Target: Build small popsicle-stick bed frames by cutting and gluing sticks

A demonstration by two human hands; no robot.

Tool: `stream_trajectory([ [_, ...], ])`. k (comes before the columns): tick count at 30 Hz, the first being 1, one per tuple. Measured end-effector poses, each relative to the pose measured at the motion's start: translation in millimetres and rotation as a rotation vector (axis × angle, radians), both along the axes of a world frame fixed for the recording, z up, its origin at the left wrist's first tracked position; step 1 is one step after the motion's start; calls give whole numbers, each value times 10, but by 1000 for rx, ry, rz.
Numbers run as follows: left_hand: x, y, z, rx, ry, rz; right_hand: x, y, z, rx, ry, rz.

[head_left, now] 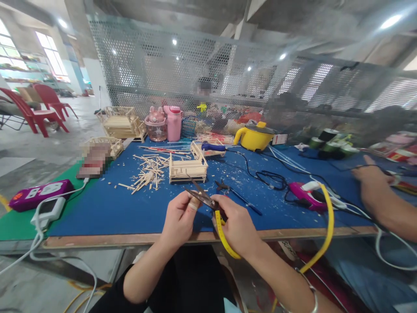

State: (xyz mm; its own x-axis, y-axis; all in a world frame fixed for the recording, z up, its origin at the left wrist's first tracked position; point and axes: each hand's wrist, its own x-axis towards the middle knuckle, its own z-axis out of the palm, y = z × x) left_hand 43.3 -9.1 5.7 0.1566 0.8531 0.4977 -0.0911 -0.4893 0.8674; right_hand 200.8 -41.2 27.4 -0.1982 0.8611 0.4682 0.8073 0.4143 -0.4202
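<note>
- A pair of scissors (204, 198) with yellow handles is held over the near edge of the blue tabletop (107, 208), its dark blades parted and pointing up and to the left.
- The right hand (239, 228) grips the scissors by the handles, its fingers curled closed around the yellow loop.
- The left hand (179, 219) is just beside the blades, with fingers pinched on something small at the blade mouth; what it is cannot be told.
- Just behind the hands stands a small stick-built frame (188, 167), and to its left lies a heap of loose wooden sticks (148, 170).
- Right of the scissors lies a dark hand tool (228, 189), and further right a pink glue gun (304, 195) with cables.
- At the back of the tabletop are a yellow pot (254, 137), a pink bottle (173, 123) and more stick frames (120, 121).
- Another person's hand (371, 182) rests on the tabletop at the far right, well apart from the scissors.
- A purple power strip (41, 193) sits at the left end.
</note>
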Motion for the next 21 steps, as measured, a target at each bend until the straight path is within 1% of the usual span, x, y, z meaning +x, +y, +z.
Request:
stream_trajectory([
  [3, 26, 4, -41, 7, -29, -18, -64, -12, 2, 83, -63, -87],
  [5, 34, 6, -55, 0, -49, -6, -98, -3, -15, 114, -66, -99],
  [8, 33, -1, -45, -21, -55, 28, -106, 31, -77, 113, -29, -73],
  [12, 40, -23, -11, -56, -21, 59, -52, 71, -135, 56, 70, -8],
  [14, 44, -29, 1, -79, -1, 93, -15, 80, -98, -3, 116, -10],
  [17, 43, -26, 4, -136, 18, 121, 44, 76, 31, -107, 132, -67],
  [19, 43, -20, -4, -169, 16, 120, 71, 64, 112, -124, 101, -88],
  [21, 50, -13, -21, -182, 2, 118, 72, 50, 157, -138, 100, -78],
])
